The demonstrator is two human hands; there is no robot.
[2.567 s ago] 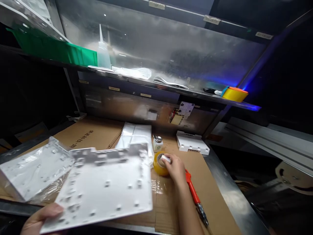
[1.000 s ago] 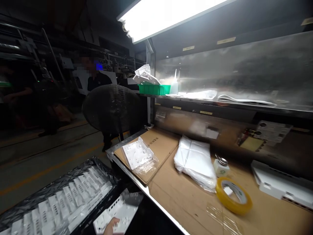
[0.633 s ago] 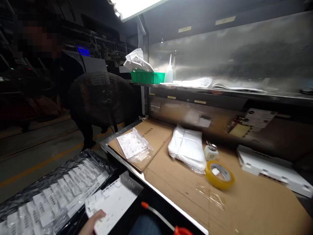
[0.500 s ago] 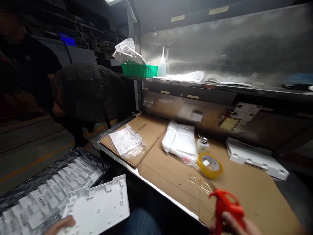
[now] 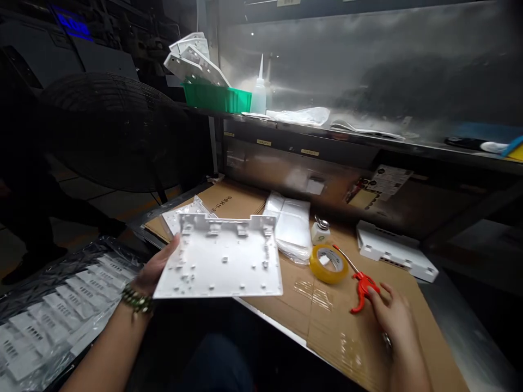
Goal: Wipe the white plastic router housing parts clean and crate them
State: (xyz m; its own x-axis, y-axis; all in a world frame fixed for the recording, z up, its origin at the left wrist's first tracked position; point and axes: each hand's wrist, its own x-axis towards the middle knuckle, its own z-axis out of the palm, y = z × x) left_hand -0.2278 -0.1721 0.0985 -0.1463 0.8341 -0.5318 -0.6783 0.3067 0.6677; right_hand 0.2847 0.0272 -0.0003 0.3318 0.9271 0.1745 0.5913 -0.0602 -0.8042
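Note:
My left hand (image 5: 157,268), a beaded bracelet at its wrist, grips a white plastic housing panel (image 5: 229,272) by its left edge. The panel faces me with its clips and small posts showing, held over the front edge of the bench. On the cardboard to the right lies a red air blow gun (image 5: 365,287) with a thin metal nozzle pointing away to the left. My right hand (image 5: 394,313) is at the rear of the blow gun, fingers spread and not wrapped round it; the fingertips seem to touch its end.
Yellow tape roll (image 5: 329,264), pump bottle (image 5: 321,230), plastic bags (image 5: 292,226) and a white housing (image 5: 394,250) stand on the cardboard-covered bench (image 5: 327,326). Another panel (image 5: 183,209) lies behind the held one. Bagged parts (image 5: 61,310) fill a lined box at left. A fan (image 5: 106,130) stands beyond.
My left hand has raised the panel and brought it right, over the bench edge. My right hand has set the blow gun on the cardboard and loosened its grip. The view has shifted.

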